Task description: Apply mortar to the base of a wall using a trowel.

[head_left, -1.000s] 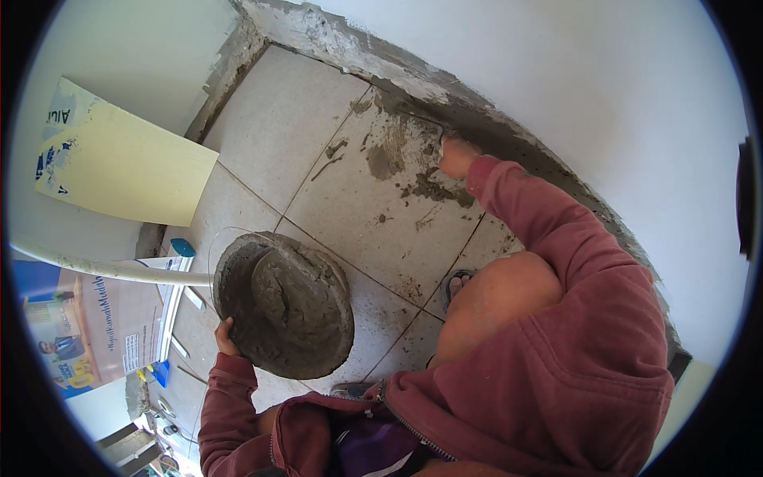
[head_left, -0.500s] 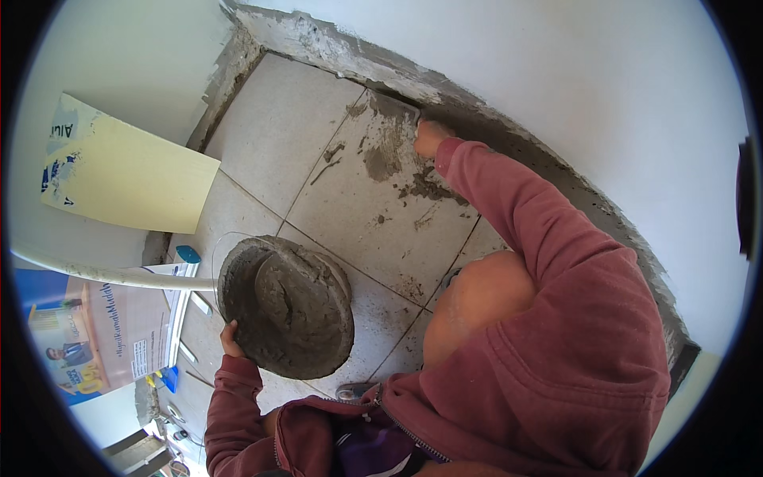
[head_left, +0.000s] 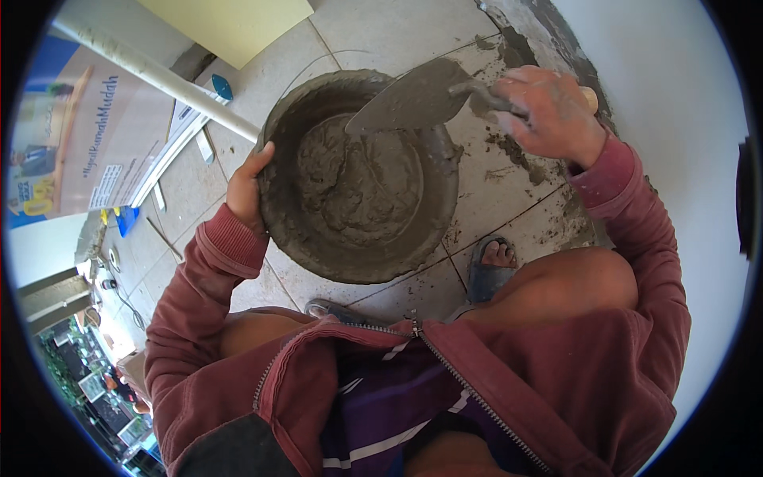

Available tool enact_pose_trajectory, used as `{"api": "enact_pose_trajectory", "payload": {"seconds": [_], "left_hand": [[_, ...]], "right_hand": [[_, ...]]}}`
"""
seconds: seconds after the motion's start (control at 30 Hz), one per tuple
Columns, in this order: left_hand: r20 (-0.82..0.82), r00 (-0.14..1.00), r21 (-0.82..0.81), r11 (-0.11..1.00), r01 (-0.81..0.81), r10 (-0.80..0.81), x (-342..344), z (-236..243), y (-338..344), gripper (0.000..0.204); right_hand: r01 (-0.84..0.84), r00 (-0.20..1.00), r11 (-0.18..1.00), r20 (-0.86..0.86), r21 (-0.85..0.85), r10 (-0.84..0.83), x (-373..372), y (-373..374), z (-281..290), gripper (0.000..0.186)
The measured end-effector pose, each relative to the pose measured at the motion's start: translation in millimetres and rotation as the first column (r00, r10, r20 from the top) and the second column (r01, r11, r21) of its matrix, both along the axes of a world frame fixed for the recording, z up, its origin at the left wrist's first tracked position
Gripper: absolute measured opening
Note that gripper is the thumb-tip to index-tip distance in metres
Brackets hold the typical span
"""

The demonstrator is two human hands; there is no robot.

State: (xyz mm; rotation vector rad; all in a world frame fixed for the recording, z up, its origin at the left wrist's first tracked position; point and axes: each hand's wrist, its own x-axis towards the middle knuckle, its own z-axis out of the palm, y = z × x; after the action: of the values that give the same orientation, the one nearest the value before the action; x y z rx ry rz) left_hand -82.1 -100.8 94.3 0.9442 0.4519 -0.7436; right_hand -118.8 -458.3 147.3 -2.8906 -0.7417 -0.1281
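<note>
A round bucket (head_left: 274, 238) coated in grey mortar stands in front of me, tilted so its inside shows. Wet mortar (head_left: 358, 187) covers its bottom. My left hand (head_left: 248, 189) grips its left rim, thumb over the edge. Closed around the handle of a pointing trowel (head_left: 413, 97) is my right hand (head_left: 548, 111). The mortar-smeared blade reaches over the bucket's far right rim, its tip above the mortar inside. The wooden handle end (head_left: 590, 98) pokes out beside my right hand.
Grey floor tiles (head_left: 493, 203) bear mortar smears and crumbs. A white wall (head_left: 668, 95) rises at the right. A pale pipe (head_left: 159, 75) slants down to the bucket's left, beside a printed banner (head_left: 119, 135). A yellow sheet (head_left: 230, 28) lies beyond. My sandalled foot (head_left: 493, 266) is near the bucket.
My right hand has come back from the wall's foot to the bucket, with the trowel now plainly visible. The view has shifted, and the bucket appears closer, its mortar more fully visible.
</note>
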Motion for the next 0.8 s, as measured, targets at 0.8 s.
{"api": "enact_pose_trajectory", "payload": {"seconds": [0.8], "left_hand": [[0.206,0.976,-0.026,0.997,0.076,-0.069,9.1,-1.3,-8.6,0.031]], "right_hand": [[-0.295,0.955,0.684,-0.195,-0.667,0.222,58.4,147.7,7.9,0.019]]}}
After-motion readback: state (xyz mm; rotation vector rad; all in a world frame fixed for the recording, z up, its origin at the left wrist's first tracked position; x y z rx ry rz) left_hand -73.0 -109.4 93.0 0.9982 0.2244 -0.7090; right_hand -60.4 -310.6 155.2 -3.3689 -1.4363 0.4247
